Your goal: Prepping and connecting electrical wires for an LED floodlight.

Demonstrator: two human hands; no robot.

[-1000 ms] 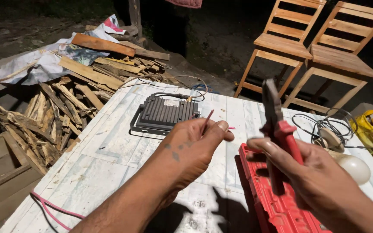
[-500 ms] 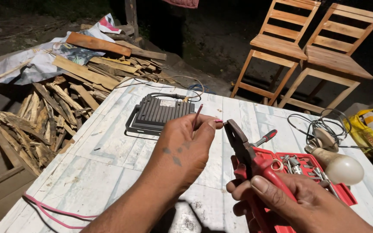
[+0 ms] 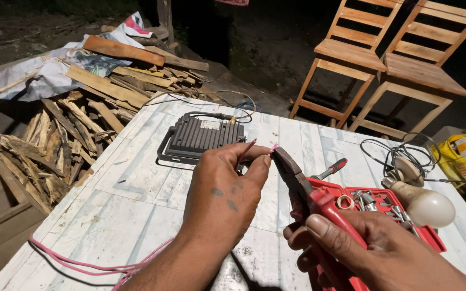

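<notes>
My left hand (image 3: 227, 194) pinches a thin pink wire (image 3: 250, 146) between thumb and fingers, its end sticking up past my fingertips. My right hand (image 3: 362, 245) grips red-handled pliers (image 3: 308, 188), whose dark jaws point up and left and meet the wire's tip beside my left thumb. The rest of the pink wire (image 3: 87, 264) trails down across the table's near left. Behind my left hand a black ribbed floodlight housing (image 3: 203, 134) lies face down on the white table (image 3: 130, 183).
An open red tool case (image 3: 400, 213) with metal bits and a red-handled screwdriver (image 3: 331, 168) sits on the right, beside a bulb in a socket (image 3: 424, 205) and coiled black cable (image 3: 392, 151). Scrap wood (image 3: 66, 118) is piled to the left. Two wooden chairs (image 3: 384, 59) stand behind.
My right hand has swung the pliers down and leftward, from held upright over the tool case to jaws touching the wire tip. My left hand has stayed put with the wire.
</notes>
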